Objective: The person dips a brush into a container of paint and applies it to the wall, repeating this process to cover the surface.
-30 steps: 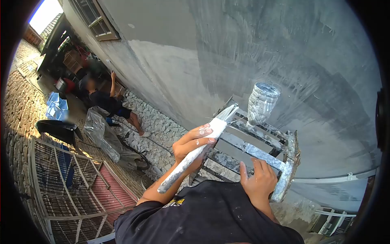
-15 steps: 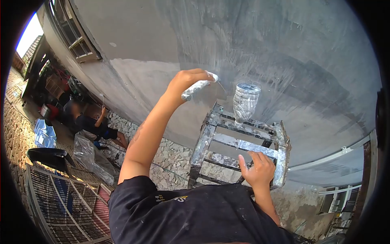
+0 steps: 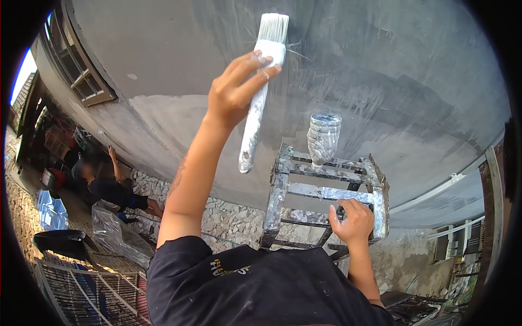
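Note:
My left hand point(image 3: 236, 89) is closed round a white paintbrush point(image 3: 253, 127), its handle spattered with paint. The bristles point up and lie against the grey wall point(image 3: 179, 60), where darker wet-looking patches and streaks spread. My right hand point(image 3: 354, 221), thumb apart from its curved fingers, holds nothing and overlaps the right side of a paint-stained slatted wooden stand point(image 3: 331, 193). On the stand's far slats is a cut plastic bottle point(image 3: 324, 138), neck down and wide end up, coated in grey-white paint.
Broken rubble point(image 3: 234, 214) covers the ground along the wall. At left, another person point(image 3: 106, 182) sits low near clear plastic sheeting point(image 3: 117, 228), a blue crate point(image 3: 53, 211) and a bamboo rack point(image 3: 92, 293). A window point(image 3: 81, 68) is at upper left.
My left hand has moved up the wall, turning the brush from sideways to bristles up. My right hand has shifted slightly right. The other person's raised hand has moved left.

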`<state>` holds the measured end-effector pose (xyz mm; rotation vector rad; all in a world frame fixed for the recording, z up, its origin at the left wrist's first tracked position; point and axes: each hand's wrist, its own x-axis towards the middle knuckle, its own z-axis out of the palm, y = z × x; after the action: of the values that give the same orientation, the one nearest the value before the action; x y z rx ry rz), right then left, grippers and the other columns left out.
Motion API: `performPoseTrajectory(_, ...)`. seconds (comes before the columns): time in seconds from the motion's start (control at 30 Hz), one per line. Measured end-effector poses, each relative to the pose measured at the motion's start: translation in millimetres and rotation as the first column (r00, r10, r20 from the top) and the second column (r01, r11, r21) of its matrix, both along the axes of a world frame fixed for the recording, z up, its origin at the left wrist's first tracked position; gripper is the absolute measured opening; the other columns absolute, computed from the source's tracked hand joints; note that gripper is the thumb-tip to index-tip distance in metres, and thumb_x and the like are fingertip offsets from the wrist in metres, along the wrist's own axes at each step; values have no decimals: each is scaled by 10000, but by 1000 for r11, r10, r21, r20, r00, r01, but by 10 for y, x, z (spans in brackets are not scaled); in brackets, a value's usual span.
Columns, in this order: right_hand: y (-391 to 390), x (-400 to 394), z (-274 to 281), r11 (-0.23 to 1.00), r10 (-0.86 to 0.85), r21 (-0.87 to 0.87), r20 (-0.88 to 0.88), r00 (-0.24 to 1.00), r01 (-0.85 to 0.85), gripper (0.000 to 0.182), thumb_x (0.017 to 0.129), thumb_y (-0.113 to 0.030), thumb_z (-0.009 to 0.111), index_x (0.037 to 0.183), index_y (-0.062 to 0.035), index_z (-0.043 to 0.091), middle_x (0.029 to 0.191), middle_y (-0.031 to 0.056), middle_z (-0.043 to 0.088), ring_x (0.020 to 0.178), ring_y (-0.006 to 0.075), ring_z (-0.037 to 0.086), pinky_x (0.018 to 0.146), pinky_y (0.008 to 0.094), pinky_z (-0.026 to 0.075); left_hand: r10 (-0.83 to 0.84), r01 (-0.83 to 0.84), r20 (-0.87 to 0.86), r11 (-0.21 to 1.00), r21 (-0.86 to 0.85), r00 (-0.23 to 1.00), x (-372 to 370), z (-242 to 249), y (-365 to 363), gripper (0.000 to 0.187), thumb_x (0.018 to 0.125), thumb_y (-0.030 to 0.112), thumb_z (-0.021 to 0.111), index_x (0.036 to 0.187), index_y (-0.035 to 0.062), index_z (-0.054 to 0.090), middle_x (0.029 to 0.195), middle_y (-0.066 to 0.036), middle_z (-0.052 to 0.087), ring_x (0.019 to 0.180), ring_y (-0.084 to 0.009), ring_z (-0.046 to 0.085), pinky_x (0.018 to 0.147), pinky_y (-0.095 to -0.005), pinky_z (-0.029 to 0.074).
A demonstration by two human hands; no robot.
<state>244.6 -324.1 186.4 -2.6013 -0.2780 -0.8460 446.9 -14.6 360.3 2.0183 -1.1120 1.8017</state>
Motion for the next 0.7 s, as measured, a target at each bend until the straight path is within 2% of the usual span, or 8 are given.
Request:
performPoseTrajectory(0.13,17,6,14,1000,6,13,-3,1000,-6,190,778,-271,796,855,-100,765,786,55,707,682,285,696,620,384,547,89,-65,-138,982,175,986,29,-1049,40,250,818,99,732,1041,191,796,1128,29,751,1152,-225,719,757,-289,629)
performPoseTrajectory(0.27,26,1,32,1000,-9,10,-20,1000,9,179,776,-259,795,852,-100,762,784,54,711,676,284,700,616,380,551,54,39,-351,967,253,935,-154,-1855,146,272,838,80,714,1074,197,784,1135,31,740,1180,-213,700,701,-288,625)
performPoseTrajectory(0.37,14,5,19,1000,-4,14,-3,1000,4,167,772,-245,795,848,-101,759,784,52,714,669,282,699,609,377,553,44,85,-446,961,265,894,-248,-1883,168,270,844,79,719,1076,202,781,1104,30,736,1149,-211,707,640,-304,614)
performPoseTrajectory(0.43,8,-10,21,999,27,33,-9,1000,-27,162,765,-188,786,873,-71,759,796,84,720,683,317,696,617,393,548,-5,112,-474,974,198,880,-381,-1592,122,267,847,79,715,1074,204,781,1083,27,735,1116,-207,716,609,-302,605)
performPoseTrajectory(0.5,7,-13,6,999,24,36,0,1000,-24,160,764,-189,786,871,-72,759,796,83,721,683,315,697,619,391,549,-14,123,-522,977,175,853,-430,-1214,76,280,834,66,740,1079,189,797,1088,0,751,1086,-232,730,676,-332,606)
performPoseTrajectory(0.57,5,-15,7,999,29,40,11,1000,-29,158,763,-189,787,868,-73,759,796,82,721,683,314,698,622,390,550,-130,297,-783,952,72,608,-390,-859,39,252,844,28,734,1067,127,793,1059,-52,760,995,-285,740,741,-373,608)
performPoseTrajectory(0.6,3,-13,8,999,32,38,28,999,-33,157,764,-190,787,865,-73,758,797,81,722,685,312,700,624,389,551,-216,366,-839,930,-21,500,-314,-779,-24,207,842,-3,742,1030,73,786,1001,-94,768,920,-313,742,801,-397,604)
performPoseTrajectory(0.7,0,-13,-6,999,31,42,62,998,-34,155,766,-193,788,859,-72,758,800,80,725,690,311,702,628,388,553,-233,444,-860,896,-9,454,-37,-726,-151,194,858,25,739,1037,77,791,999,-97,775,910,-327,731,778,-389,589)
